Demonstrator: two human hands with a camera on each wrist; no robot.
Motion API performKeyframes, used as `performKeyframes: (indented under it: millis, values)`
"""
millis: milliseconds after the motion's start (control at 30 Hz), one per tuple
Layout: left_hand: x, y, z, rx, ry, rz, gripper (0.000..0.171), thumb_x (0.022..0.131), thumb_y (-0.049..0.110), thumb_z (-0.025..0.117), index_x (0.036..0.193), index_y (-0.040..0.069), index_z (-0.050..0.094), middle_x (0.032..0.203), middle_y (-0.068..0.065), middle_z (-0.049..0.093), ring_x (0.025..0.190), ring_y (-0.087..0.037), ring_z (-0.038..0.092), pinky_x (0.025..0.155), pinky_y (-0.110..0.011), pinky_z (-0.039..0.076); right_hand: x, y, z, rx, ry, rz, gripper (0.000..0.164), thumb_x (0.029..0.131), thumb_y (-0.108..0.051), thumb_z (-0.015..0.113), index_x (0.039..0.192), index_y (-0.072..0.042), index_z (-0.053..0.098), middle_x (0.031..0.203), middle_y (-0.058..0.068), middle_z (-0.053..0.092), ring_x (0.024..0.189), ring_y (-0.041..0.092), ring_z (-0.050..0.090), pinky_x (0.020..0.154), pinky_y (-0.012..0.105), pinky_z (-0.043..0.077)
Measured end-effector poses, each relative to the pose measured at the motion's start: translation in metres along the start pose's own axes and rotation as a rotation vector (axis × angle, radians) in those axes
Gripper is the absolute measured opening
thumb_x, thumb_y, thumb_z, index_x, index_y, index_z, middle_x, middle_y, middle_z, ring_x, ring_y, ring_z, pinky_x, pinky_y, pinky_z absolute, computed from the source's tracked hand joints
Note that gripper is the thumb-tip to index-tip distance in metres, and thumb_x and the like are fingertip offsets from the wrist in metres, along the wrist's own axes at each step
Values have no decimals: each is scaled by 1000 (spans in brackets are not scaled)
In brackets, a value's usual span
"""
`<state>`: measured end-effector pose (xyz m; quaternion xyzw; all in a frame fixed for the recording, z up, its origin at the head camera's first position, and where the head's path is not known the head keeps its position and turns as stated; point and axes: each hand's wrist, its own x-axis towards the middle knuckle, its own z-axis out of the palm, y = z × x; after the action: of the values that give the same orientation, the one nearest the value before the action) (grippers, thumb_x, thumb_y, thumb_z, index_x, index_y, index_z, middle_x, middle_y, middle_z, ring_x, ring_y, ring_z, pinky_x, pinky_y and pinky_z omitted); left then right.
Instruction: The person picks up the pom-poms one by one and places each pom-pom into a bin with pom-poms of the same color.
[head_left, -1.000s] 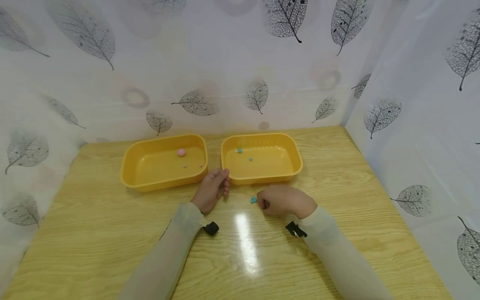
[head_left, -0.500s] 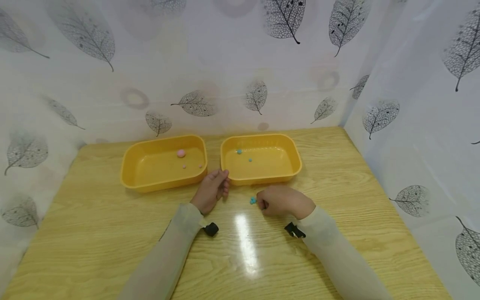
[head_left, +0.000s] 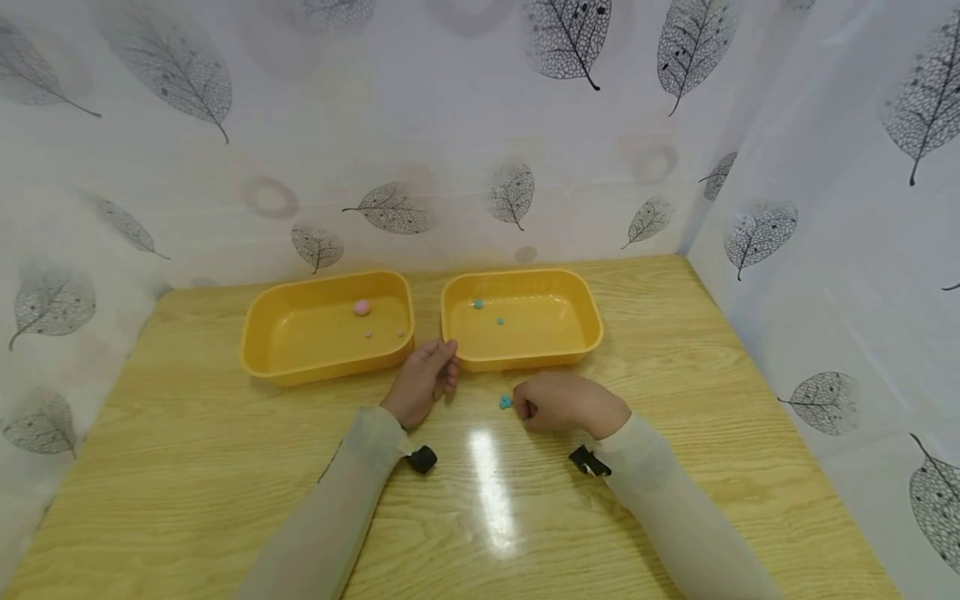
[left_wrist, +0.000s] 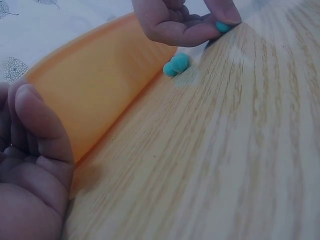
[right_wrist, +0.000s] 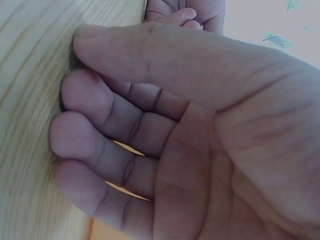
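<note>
Only my head view drifts slightly from a second ago; both hands stay put. On the surface [head_left: 187, 467], the left tray [head_left: 300, 333] holds three pink balls [head_left: 362, 307], the right tray [head_left: 540, 329] two teal balls [head_left: 478, 304]. I see the left hand [head_left: 423, 379] loosely curled, gripping nothing, by the right tray's near-left corner. The right hand [head_left: 570, 404] pinches a small teal bead [left_wrist: 222, 26] beside a teal clump [left_wrist: 180, 62]; I judge it light, soft, best held gently at its middle.

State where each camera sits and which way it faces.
Head: on the head, facing forward-down at trays; left hand, right hand, sleeves show.
Left wrist: on that wrist, facing along the table toward blue balls; both hands show.
Right wrist: on that wrist, facing that hand; left hand behind.
Wrist views share both hands.
</note>
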<state>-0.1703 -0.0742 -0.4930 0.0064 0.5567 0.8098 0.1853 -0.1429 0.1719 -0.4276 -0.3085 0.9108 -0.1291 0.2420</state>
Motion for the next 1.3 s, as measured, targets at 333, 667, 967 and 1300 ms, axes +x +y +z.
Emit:
performKeyframes:
  millis: [333,667,967,1300]
  values:
    - [1,-1,1,8,18,-7,27,108,29,57,89,11,62,78,1,59,64,-9,53,58,-20,48,-1,1,0,4,9,2,21,93,-6,67,79,-20,62,73,-10,54,68,7,47,65,24,39]
    - [-1,1,2,23,19,-5,28,109,30,56,89,11,62,79,1,59,65,-9,54,59,-20,48,-2,2,-2,6,21,-2,22,90,-1,66,78,-19,62,72,-10,52,67,6,46,65,23,38]
    - [-2,1,1,32,8,5,28,108,31,57,89,12,62,78,1,59,65,-9,54,59,-20,48,-5,2,-6,-44,81,-51,20,95,-5,68,83,-21,65,78,-12,59,70,4,50,67,21,45]
    - [0,0,0,38,4,-4,27,108,31,58,90,10,62,78,1,59,65,-9,54,59,-20,48,-5,7,-13,-6,195,-191,22,90,0,66,80,-19,64,76,-11,56,69,5,50,66,22,45]
